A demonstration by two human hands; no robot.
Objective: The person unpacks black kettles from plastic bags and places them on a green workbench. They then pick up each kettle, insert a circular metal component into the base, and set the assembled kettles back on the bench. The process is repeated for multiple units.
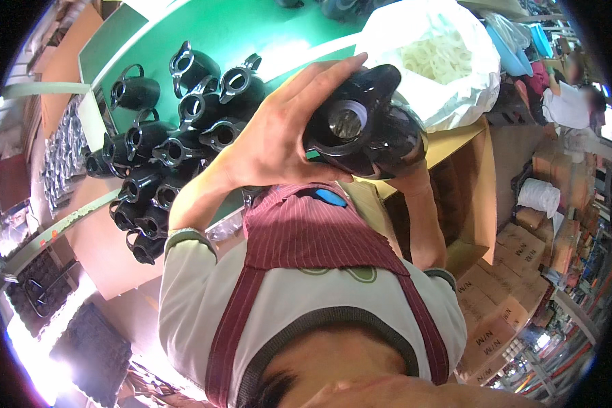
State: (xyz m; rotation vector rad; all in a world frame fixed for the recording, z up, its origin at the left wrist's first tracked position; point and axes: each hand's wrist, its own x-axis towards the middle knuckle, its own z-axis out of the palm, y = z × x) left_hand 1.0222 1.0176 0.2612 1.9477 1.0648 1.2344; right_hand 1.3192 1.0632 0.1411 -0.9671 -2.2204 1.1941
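Observation:
A glossy black vacuum jug (398, 139) is held up in front of my chest, its mouth facing up toward me. A whitish ring (360, 111) lines part of that mouth, and the inside looks silvery. My left hand (285, 129) grips the jug's left side, with long fingers stretched along the far edge and the thumb on the near side. On the right, my right hand (413, 175) holds the jug from below; its fingers are mostly hidden behind the body. Several similar black jugs (173, 149) stand close together on the green table (272, 44) at left.
Beyond the held jug, a white plastic bag (479, 88) contains many pale translucent rings (438, 58). An open cardboard box (483, 190) stands near my right arm. Stacked cartons (503, 299) lie farther right. Another person (568, 102) appears at the far right.

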